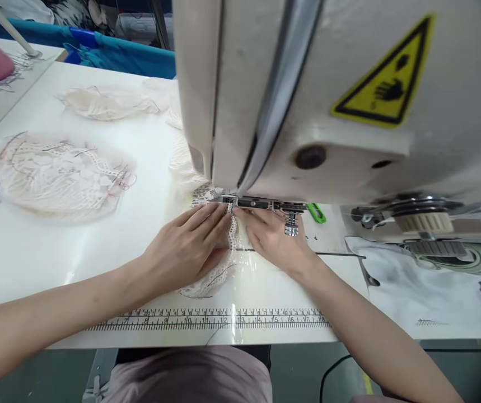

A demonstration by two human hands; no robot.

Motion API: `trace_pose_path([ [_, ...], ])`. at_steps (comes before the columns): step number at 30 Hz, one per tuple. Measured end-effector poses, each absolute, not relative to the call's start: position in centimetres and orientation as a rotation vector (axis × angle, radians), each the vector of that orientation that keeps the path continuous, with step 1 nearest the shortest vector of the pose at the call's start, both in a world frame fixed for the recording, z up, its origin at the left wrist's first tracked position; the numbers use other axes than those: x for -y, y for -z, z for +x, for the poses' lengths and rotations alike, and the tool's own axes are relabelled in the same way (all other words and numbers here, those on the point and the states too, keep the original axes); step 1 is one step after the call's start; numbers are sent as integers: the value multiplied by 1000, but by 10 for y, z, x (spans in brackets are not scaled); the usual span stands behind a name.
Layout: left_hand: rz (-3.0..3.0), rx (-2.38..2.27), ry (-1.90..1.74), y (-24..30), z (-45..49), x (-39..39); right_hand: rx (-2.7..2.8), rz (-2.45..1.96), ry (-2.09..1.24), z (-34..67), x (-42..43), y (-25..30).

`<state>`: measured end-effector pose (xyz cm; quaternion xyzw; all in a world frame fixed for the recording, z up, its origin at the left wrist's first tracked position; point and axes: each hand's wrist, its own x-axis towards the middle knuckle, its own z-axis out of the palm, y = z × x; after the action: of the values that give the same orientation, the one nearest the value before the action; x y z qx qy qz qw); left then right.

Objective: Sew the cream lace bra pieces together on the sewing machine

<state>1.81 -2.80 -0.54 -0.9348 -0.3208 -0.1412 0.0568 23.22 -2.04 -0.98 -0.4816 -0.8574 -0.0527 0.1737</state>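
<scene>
A strip of cream lace (233, 229) runs under the presser foot (229, 200) of a sewing machine, its loose end curling toward the front edge. My left hand (187, 240) lies over the lace from the left, fingers stretched out flat and fingertips close to the foot. From the right, my right hand (276, 232) reaches beneath the metal attachment beside the foot. Its fingers are extended, with the index fingertip at the lace's edge; some of the fingers are partly hidden. More cream fabric (185, 162) spreads behind the foot, partly covered by the machine head.
Lace pieces with loose threads (64, 173) lie at the left, another fabric bundle (110, 103) behind them. The machine head (349, 157) fills the upper right. A printed ruler (206, 320) lines the front edge. A green clip-like object (316, 212) lies beyond my right hand.
</scene>
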Motion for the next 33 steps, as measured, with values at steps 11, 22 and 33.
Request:
trace_pose_path([
  [11,-2855,1006,463,5,16,27,2502,-1162,91,238,22,2],
  [22,-2914,1082,475,7,19,21,2443,-1427,140,238,17,24],
  [33,-2870,1066,454,6,22,22,2454,-1444,255,239,15,29],
])
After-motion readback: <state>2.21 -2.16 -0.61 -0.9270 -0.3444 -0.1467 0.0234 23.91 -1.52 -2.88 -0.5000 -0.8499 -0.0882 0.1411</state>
